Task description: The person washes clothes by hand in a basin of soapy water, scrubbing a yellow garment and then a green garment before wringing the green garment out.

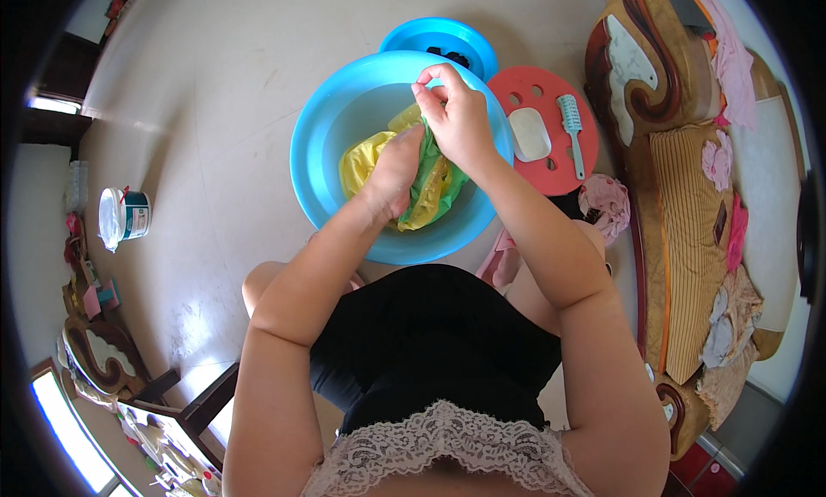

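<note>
A large blue plastic basin (313, 119) of water stands on the floor in front of my knees. Yellow and green wet fabric (429, 197) hangs over the water from my hands, and a shiny yellow bunch (362, 164) of it lies in the basin to the left. My left hand (399, 164) is closed around the fabric, its fingers mostly hidden. Just above and to the right, my right hand (457, 119) holds a green edge under its curled fingers, with thumb and forefinger tips close together at the top.
A red round stool (503, 87) at the right carries a white soap bar (530, 134) and a light-blue scrub brush (572, 132). Behind the basin, a smaller blue basin (403, 35) holds dark cloth. A white bucket (126, 214) stands far left; a carved sofa (687, 239) lines the right.
</note>
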Demonstrator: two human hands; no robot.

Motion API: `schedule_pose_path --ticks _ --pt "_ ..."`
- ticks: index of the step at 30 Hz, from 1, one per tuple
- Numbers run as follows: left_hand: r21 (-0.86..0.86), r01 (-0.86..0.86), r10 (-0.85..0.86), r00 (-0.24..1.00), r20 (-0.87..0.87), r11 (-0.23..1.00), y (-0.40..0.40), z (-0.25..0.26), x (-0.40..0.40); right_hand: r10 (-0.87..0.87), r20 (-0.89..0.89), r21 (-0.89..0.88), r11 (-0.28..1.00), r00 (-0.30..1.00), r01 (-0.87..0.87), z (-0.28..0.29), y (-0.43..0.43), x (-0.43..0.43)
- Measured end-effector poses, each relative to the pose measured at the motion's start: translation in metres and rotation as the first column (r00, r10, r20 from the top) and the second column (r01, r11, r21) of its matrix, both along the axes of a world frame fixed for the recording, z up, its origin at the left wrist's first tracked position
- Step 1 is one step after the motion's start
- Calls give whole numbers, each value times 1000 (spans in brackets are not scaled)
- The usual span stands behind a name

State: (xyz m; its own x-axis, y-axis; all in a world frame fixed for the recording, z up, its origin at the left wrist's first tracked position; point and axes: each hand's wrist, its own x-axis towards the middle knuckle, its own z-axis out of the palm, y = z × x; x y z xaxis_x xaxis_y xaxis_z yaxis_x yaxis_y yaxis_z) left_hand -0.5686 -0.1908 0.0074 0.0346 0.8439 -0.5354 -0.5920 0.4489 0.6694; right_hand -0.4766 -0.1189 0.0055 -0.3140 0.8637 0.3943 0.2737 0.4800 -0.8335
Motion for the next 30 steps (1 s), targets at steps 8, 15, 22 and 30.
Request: schedule_pose_path --ticks 8,15,22,30 --pt "-44 -96 103 972 211 994 6 14 -13 -143 -135 -268 958 981 102 -14 18 9" --pt "-78 -212 226 894 387 974 12 6 -26 131 -88 95 988 987 -123 15 -25 3" --pt "181 -122 41 918 395 976 4 -50 -23 179 100 335 920 979 -202 3 -43 -13" --pt "0 -77 77 993 89 997 -3 -12 11 -5 16 213 977 1000 1 6 -4 -2"
